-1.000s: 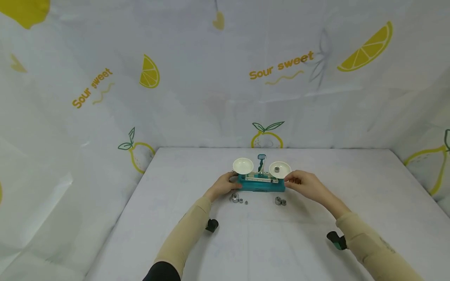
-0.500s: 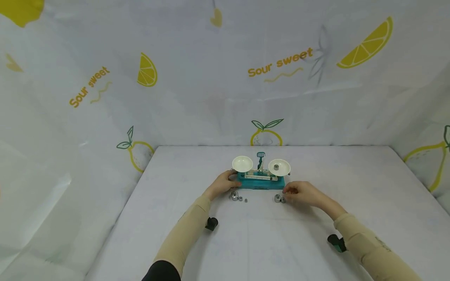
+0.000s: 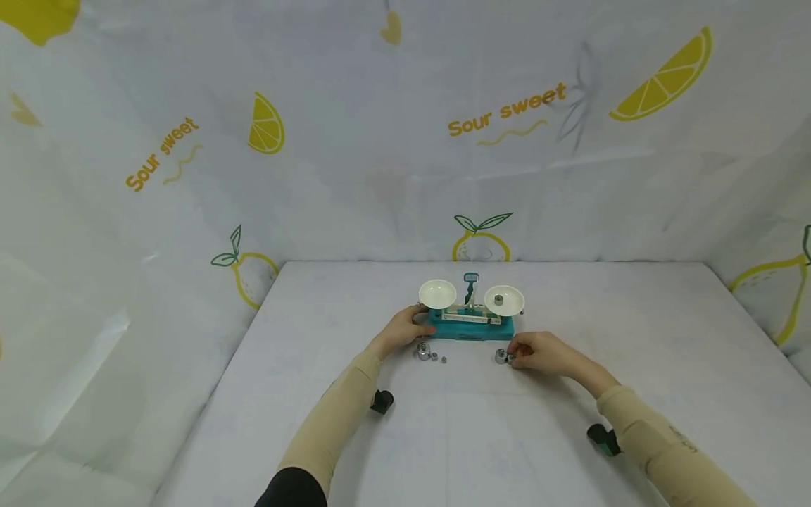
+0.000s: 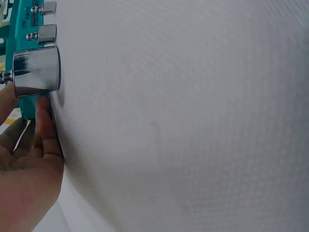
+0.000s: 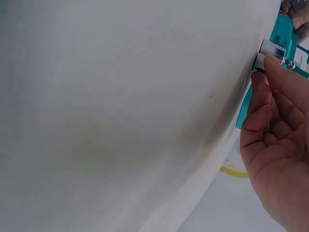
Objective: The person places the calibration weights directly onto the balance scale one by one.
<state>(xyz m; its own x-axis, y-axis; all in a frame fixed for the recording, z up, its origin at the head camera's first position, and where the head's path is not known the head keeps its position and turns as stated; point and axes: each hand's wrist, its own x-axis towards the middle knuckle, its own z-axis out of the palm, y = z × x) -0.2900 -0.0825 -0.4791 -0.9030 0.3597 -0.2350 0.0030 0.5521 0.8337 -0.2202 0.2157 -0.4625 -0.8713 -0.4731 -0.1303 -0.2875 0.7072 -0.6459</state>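
Resting against the teal balance scale's (image 3: 470, 328) left end, the left hand (image 3: 405, 329) has relaxed fingers, gripping nothing; three weights (image 3: 431, 353) sit just beside it. Right hand (image 3: 538, 352) curls fingertips onto small weights (image 3: 503, 357) in front of the scale's right end. White tabletop (image 3: 570, 303) w/ wide bare room to every edge.

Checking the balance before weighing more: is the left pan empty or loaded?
Empty. In the head view the left pan shows a bare white face, while the right pan carries one small metal weight.
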